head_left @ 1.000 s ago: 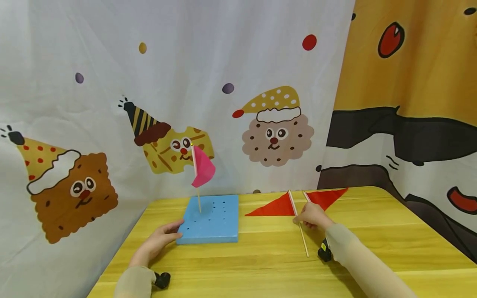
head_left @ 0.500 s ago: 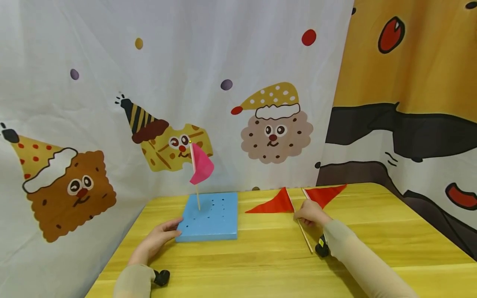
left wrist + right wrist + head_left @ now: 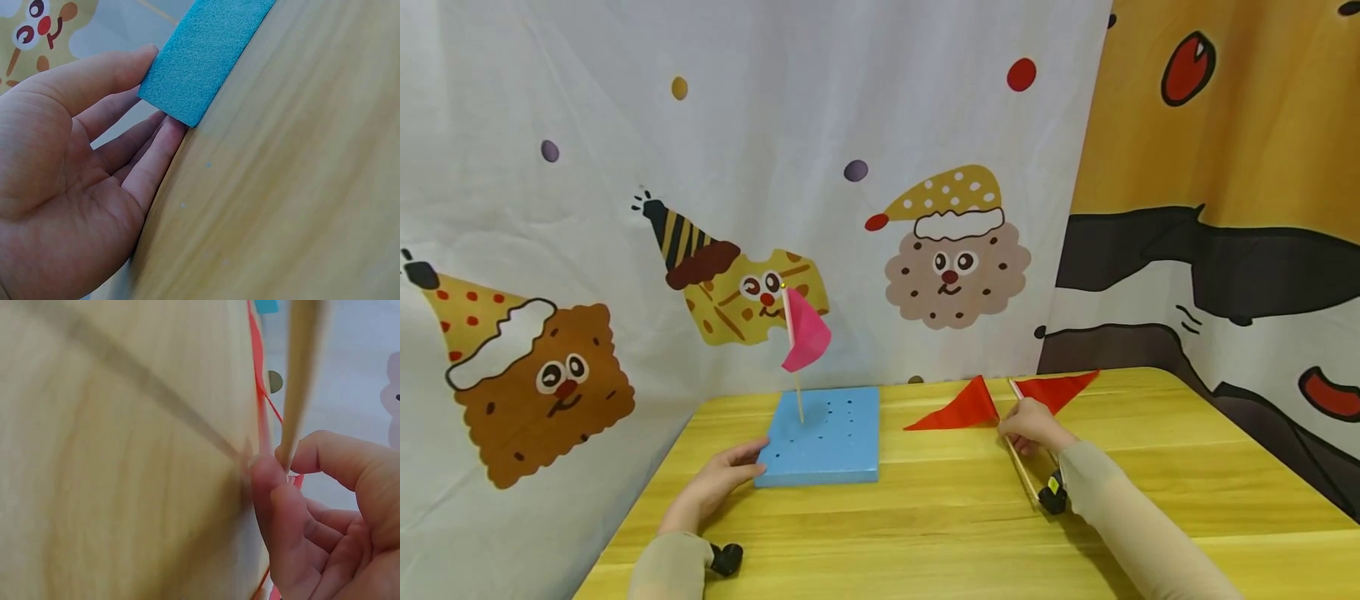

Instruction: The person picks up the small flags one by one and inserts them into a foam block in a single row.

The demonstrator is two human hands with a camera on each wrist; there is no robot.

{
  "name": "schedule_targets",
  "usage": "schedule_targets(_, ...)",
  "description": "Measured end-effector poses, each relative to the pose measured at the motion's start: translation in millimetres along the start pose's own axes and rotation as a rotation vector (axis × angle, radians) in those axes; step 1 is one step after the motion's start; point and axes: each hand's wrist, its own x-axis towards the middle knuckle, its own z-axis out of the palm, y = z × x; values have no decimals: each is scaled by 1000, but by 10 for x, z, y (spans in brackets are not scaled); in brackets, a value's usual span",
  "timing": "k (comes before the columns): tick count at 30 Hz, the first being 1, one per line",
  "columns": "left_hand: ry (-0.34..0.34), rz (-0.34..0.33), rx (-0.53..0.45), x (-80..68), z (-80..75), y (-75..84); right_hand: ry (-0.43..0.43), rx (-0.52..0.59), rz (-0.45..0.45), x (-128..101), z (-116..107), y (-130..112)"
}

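A pink flag (image 3: 807,331) on a thin stick stands upright in a blue board (image 3: 850,458) with small holes. My left hand (image 3: 722,477) rests at the board's left side; in the left wrist view the thumb lies at the upper edge of the blue board (image 3: 200,56) and the other fingers reach along its side, low by the tabletop. My right hand (image 3: 1033,425) pinches the wooden stick of a red triangular flag (image 3: 966,407) between thumb and fingertips. The right wrist view shows the stick (image 3: 299,381) raised off the table, with its shadow below.
Another red flag (image 3: 1060,390) lies just behind my right hand, its lower stick hidden by the hand. All stands on a yellow wood-grain table (image 3: 887,542). A printed curtain (image 3: 820,100) hangs behind the table's far edge.
The pinched red flag has shifted slightly right, and its stick's lower end has swung right and risen. The right fingers have closed more around the stick. The left hand stays at the board.
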Motion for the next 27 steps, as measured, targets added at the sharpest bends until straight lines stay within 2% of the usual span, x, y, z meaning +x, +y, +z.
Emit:
schedule_targets(15,-1,-11,-25,-22,17,31,-60,258,5,7,17,36)
schedule_targets(20,6,-14,-25,-26,22,37,-52,279,17,15,35,49)
schedule_targets(27,8,-12,-19,-23,27,48,-85,294,32,14,59,80)
